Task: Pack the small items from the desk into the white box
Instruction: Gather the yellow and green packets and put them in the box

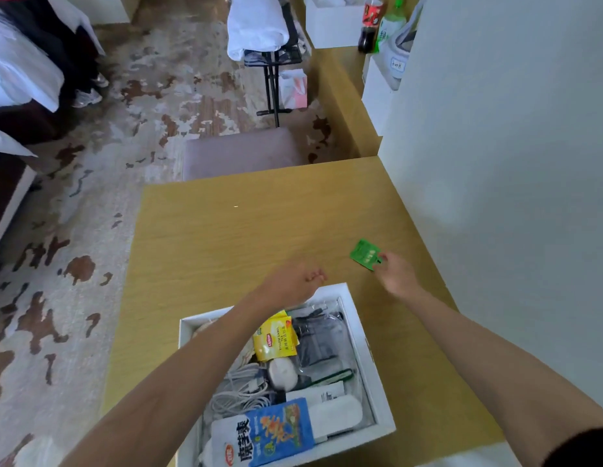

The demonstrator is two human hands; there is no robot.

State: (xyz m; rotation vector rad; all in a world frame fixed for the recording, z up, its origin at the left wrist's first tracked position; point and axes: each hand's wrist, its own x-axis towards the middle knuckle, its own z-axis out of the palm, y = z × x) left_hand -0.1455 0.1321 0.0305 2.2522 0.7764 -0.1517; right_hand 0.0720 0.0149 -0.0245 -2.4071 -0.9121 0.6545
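Motion blur is softening both hands. Left forearm is covering part of white box [357, 318] on table [209, 230]. Left hand [295, 281] is hovering past its far rim, fingers curled, grip undeterminable. Right hand [396, 274] is pinching green sachet [363, 253] on table.

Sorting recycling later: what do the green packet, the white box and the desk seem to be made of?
Green packet: probably plastic or foil film; thin, flat, slightly glossy. White box: likely rigid cardboard; matte, with thick, square-edged walls. Desk: wood or wood-look laminate; fine grain, smooth satin surface. Which of the two cannot be told.
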